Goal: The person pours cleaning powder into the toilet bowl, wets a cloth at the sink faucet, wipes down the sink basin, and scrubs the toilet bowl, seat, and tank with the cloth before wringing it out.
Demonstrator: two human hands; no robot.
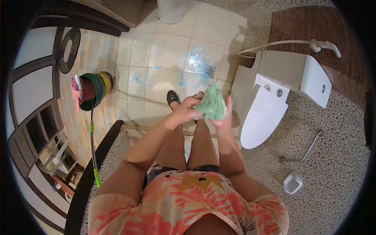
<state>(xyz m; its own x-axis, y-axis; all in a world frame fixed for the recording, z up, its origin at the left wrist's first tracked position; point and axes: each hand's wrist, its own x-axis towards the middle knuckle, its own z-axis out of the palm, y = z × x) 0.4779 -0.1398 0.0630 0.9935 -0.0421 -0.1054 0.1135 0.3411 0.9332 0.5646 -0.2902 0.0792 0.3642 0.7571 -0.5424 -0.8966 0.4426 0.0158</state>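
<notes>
A crumpled light-green cloth is held in front of my body, above the tiled floor. My left hand grips its left side, with the fingers curled into the folds. My right hand holds the other side, its fingers pointing up along the cloth's edge and its palm partly hidden by it. Both hands look wet or soapy.
To the right stands a white toilet, lid down, with a hose sprayer behind. Blue streaks mark the wet floor around a drain. At left are stacked buckets and a green-handled pole. A grab bar is at right.
</notes>
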